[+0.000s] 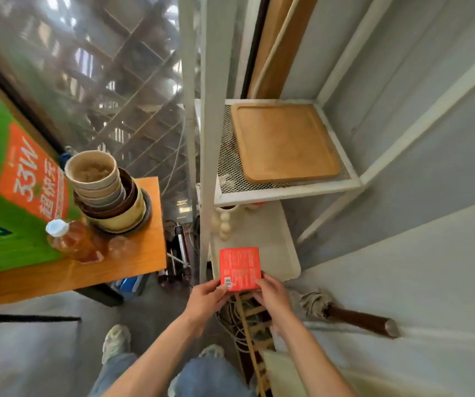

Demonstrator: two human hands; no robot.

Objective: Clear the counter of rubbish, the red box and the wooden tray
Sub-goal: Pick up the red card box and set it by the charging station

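Both hands hold the flat square red box (240,268) printed with white text and a barcode, at its near edge: the left hand (206,296) pinches the near left corner, thumb on top by the barcode, and the right hand (272,296) grips the near right corner, fingers curled against the box's side. The box is held level above the lower cream-white shelf (276,253) of a white metal rack (210,138), over that shelf's near left part; whether it touches the shelf cannot be told.

On the rack's upper mesh shelf (226,164) lies the square wooden tray with a raised rim (283,143), flat and filling most of the mesh. A few small pale round things (225,224) sit at the far left of the lower shelf, too small to identify.

To the left stands the orange wooden table (144,253). On it are a tall leaning stack of beige and brown bowls (107,193), a clear plastic bottle of amber liquid with a white cap (70,239) lying just beside the stack, and a large green carton with an orange label (16,196). Below the hands show the person's blue jeans and pale shoes, and a mop with a dark wooden handle (345,313) lies on the floor against the grey wall to the right
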